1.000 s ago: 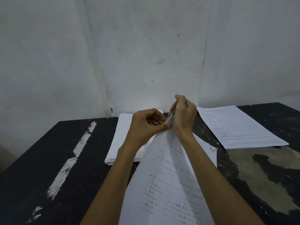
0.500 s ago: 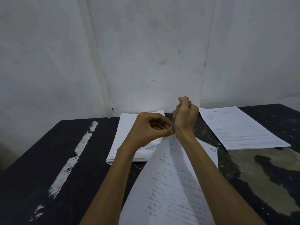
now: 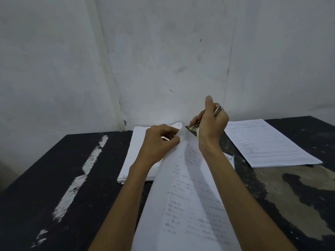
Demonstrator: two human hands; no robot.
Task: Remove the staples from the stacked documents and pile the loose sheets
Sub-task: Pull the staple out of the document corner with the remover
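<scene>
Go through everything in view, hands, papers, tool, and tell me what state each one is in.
held document, lifted off the table, tilted.
left hand, pinching its top corner.
staple tool, tip by that corner.
right hand, gripping the staple tool.
document stack, lying flat.
loose sheets, lying flat, apart.

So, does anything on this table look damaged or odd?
Only the table top: its dark coating is worn away in a white streak on the left and a large pale patch on the right. The document stack and loose sheets look fine.
</scene>
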